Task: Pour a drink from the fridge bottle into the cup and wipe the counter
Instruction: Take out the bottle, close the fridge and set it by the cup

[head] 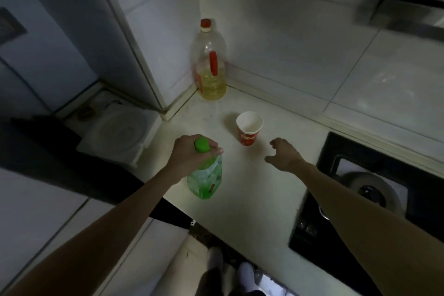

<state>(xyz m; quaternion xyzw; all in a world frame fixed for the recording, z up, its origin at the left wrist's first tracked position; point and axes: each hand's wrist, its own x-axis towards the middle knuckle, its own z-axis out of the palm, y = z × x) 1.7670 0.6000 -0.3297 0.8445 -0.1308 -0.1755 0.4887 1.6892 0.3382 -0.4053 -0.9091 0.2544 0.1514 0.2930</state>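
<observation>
A green drink bottle (pixel 206 179) with a green cap stands upright on the pale counter (pixel 254 199). My left hand (pixel 189 154) grips its neck just below the cap. A red paper cup (pixel 248 131) with a white inside stands upright a little beyond and to the right of the bottle; it looks empty. My right hand (pixel 284 154) hovers over the counter just right of the cup, fingers loosely curled, holding nothing and not touching the cup.
A large oil bottle (pixel 210 65) with a red cap stands in the tiled corner. A black gas hob (pixel 374 190) fills the counter's right side. The fridge door (pixel 72 31) stands at the left, with a white appliance (pixel 117 133) below it.
</observation>
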